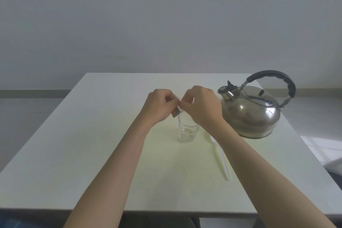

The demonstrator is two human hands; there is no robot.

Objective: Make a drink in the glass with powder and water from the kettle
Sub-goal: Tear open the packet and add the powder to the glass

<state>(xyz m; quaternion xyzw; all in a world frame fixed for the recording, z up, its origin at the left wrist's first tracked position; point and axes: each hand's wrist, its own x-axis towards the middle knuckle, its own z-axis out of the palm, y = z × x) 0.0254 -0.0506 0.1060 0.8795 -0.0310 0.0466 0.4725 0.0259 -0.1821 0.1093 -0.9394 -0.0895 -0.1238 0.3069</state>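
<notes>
A plain grey wall stands behind a white bench (74, 144), which fills the lower half of the view. Near the middle of it stands a clear glass (187, 131), upright, with what looks like a little clear liquid or just its thick base showing at the bottom; I cannot tell which.

Both of the person's bare forearms reach in from the near edge and meet just above and behind the rim of the glass. The left hand (159, 105) is curled closed, thumb and fingers pinched on a small sachet (176, 112), whose dark lower corner hangs down at the glass's left rim. The right hand (201, 106) is likewise closed in a pinch, its fingertips pressed to the top of the same sachet, so the two hands touch or nearly touch over it. Most of the packet is hidden between the fingers, and whether it is torn open I cannot make out.

To the right of the glass, near the right hand, sits a steel kettle (251, 114) with a dark arched handle, its spout pointing left toward the hands. A white plastic spoon (222, 161) lies flat on the bench in front of the kettle, bowl partly hidden under the right forearm, handle running toward the near edge.
</notes>
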